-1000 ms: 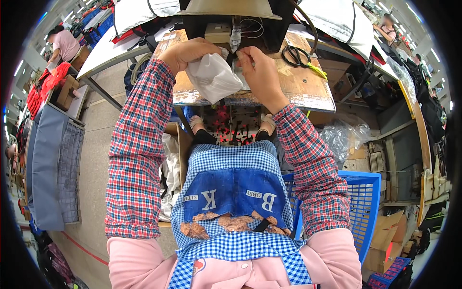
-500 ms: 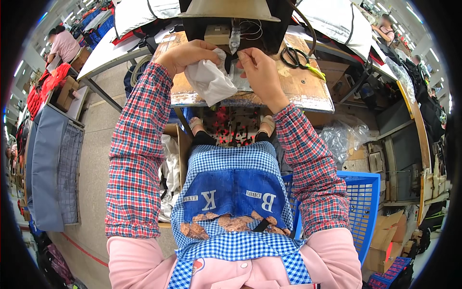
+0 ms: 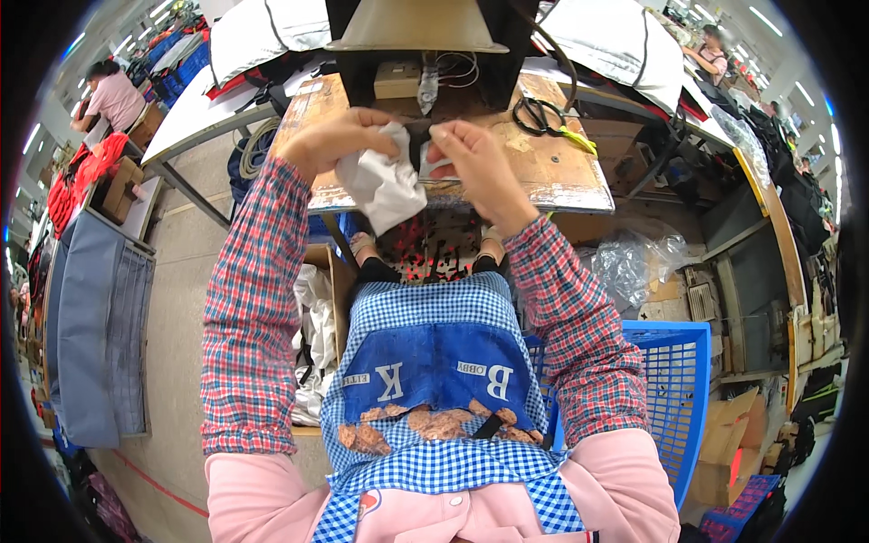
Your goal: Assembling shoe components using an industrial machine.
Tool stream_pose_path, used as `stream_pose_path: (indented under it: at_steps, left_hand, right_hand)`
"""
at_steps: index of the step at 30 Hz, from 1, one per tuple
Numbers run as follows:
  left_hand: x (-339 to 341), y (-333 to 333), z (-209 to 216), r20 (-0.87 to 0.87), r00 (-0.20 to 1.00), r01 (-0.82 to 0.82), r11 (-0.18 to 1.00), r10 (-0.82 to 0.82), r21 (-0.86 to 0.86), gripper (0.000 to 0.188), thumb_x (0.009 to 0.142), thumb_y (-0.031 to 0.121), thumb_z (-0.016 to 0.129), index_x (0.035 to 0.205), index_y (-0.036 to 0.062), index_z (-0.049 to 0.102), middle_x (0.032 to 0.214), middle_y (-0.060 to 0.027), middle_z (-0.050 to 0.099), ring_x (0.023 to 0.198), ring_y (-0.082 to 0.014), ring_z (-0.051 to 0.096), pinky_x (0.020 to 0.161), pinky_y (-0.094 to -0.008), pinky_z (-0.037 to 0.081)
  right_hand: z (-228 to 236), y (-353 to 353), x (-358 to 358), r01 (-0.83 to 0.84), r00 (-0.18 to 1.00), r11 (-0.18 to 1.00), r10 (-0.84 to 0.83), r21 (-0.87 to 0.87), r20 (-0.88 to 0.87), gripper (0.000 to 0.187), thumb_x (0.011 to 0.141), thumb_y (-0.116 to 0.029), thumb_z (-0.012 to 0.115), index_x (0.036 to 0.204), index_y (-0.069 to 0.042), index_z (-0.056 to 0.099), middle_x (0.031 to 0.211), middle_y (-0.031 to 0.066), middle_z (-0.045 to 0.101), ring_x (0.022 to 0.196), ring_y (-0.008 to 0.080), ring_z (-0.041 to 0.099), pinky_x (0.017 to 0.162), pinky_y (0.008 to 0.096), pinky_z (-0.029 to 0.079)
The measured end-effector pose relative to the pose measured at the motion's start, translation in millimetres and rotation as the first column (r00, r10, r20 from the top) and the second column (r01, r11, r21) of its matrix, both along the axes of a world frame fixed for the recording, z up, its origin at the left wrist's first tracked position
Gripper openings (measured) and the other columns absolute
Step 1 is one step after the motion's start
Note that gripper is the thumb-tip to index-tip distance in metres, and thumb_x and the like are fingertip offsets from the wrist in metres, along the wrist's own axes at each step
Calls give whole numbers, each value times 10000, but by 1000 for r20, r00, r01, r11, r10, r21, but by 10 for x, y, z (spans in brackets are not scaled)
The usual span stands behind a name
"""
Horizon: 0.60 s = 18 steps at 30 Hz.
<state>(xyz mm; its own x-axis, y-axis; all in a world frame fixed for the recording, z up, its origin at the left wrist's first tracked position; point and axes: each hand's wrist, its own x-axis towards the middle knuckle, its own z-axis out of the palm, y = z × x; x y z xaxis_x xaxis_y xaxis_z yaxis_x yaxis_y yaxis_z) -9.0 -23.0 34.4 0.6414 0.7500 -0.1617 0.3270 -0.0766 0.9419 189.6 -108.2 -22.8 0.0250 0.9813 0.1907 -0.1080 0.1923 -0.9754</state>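
Note:
My left hand (image 3: 337, 138) grips a crumpled white piece of fabric (image 3: 385, 185) that hangs down over the front edge of the wooden worktable (image 3: 552, 172). My right hand (image 3: 475, 158) pinches the fabric's upper right edge, close to a dark machine part (image 3: 418, 136) between the two hands. Both hands are raised in front of the black machine body (image 3: 416, 41) at the table's back. Both forearms wear red plaid sleeves.
Black scissors (image 3: 539, 113) lie on the table to the right of my hands. A blue plastic basket (image 3: 683, 398) stands by my right side, a cardboard box with white cloth (image 3: 312, 308) by my left. Clear plastic bags (image 3: 638, 258) lie under the table. Other people work at far tables.
The white fabric has been drawn in and bunched between my hands, and my right hand has shifted slightly left toward the machine part.

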Motion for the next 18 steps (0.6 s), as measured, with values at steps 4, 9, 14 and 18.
stream_pose_path:
  at_steps: [4, 9, 14, 18]
  left_hand:
    - [-110, -217, -209, 20, 995, 96, 983, -94, -153, 407, 756, 81, 699, 1153, 7, 647, 920, -30, 678, 834, -121, 642, 745, -252, 514]
    - [-309, -516, -453, 327, 939, 248, 873, -110, -420, 401, 781, 19, 664, 1173, 38, 583, 1011, -42, 658, 883, -147, 656, 802, -289, 532]
    - [-238, -908, -96, -13, 987, 158, 959, -159, 236, 441, 794, 109, 699, 1199, 8, 557, 1076, -81, 628, 996, -184, 614, 878, -332, 495]
    - [-166, -1412, -8, -109, 987, -6, 709, 116, 705, 526, 754, 129, 715, 1230, 2, 529, 1103, -135, 611, 1005, -297, 606, 906, -375, 468]
  right_hand:
    - [-195, -268, -191, -106, 979, 994, 98, -37, -176, 200, 992, -252, 554, 986, -70, 634, 854, -14, 639, 783, 76, 611, 691, 248, 535]
    - [-192, -605, -376, -234, 924, 968, 192, -93, -330, 186, 984, -242, 574, 980, -69, 643, 875, -33, 642, 769, 42, 605, 673, 194, 503]
    - [-215, -732, -363, -103, 958, 995, 102, 8, -268, 217, 968, -234, 595, 916, -32, 653, 780, -31, 624, 680, 34, 543, 596, 200, 447]
    - [-155, -791, -424, 122, 992, 991, -123, 51, 19, 241, 943, -222, 618, 885, 10, 642, 731, -5, 628, 662, 42, 550, 574, 221, 448]
